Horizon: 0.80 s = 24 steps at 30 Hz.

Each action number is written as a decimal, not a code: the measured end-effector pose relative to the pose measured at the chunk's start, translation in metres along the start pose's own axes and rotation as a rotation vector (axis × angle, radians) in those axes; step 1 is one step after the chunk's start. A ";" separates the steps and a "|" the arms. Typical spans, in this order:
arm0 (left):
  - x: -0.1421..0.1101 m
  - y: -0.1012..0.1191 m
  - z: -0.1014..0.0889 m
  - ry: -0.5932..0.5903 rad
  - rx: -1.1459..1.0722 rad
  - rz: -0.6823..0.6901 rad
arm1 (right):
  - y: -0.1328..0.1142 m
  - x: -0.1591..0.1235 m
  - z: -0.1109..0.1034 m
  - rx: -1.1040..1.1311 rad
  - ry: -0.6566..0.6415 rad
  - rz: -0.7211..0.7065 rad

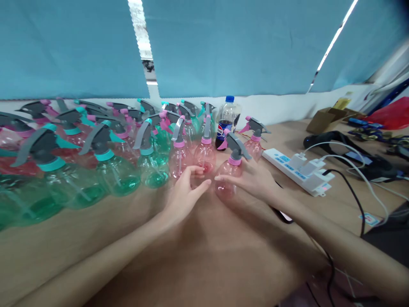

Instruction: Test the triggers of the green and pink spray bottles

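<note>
A pink spray bottle (230,170) with a grey trigger stands on the wooden table (204,256) in front of me. My right hand (252,179) is wrapped round its right side. My left hand (187,194) reaches in from the left, fingers curled loosely, its thumb pointing at the bottle and its fingertips near another pink bottle (204,155). A further pink bottle (179,157) stands just left of that one.
Several green and pink spray bottles (118,166) crowd the table's left and back. A Pepsi bottle (226,121) stands behind. A white power strip (297,170) with chargers and cables lies on the right, with a cardboard box (329,118) and clutter beyond.
</note>
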State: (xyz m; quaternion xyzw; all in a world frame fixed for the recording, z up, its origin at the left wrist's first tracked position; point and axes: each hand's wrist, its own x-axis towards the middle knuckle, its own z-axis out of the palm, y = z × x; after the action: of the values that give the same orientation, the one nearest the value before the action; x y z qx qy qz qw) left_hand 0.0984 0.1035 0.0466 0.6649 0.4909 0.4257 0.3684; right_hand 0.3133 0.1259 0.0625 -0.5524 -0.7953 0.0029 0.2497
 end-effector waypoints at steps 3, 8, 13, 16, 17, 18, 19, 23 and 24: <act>0.002 0.017 -0.004 0.013 0.051 0.092 | -0.019 -0.014 -0.003 0.115 0.009 -0.030; -0.003 0.038 -0.009 -0.021 0.211 0.234 | -0.058 -0.030 -0.004 0.207 -0.088 -0.093; -0.015 0.044 -0.023 -0.012 0.162 0.224 | -0.095 -0.038 0.002 0.309 -0.205 -0.203; -0.027 0.043 -0.038 0.023 0.166 0.212 | -0.112 -0.039 0.008 0.394 -0.263 -0.245; -0.032 0.043 -0.043 0.039 0.177 0.204 | -0.117 -0.038 0.011 0.427 -0.280 -0.256; -0.036 0.042 -0.049 0.054 0.189 0.192 | -0.122 -0.038 0.014 0.459 -0.295 -0.268; -0.041 0.041 -0.055 0.067 0.192 0.185 | -0.127 -0.037 0.016 0.483 -0.305 -0.279; -0.057 0.038 -0.077 0.138 0.178 0.182 | -0.148 -0.031 0.031 0.556 -0.332 -0.317; -0.060 0.038 -0.082 0.153 0.165 0.180 | -0.153 -0.030 0.035 0.577 -0.328 -0.337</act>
State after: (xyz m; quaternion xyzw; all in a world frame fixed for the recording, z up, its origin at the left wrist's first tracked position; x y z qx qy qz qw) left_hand 0.0255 0.0422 0.0987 0.6999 0.4891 0.4647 0.2344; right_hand 0.1733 0.0493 0.0629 -0.3127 -0.8710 0.2744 0.2614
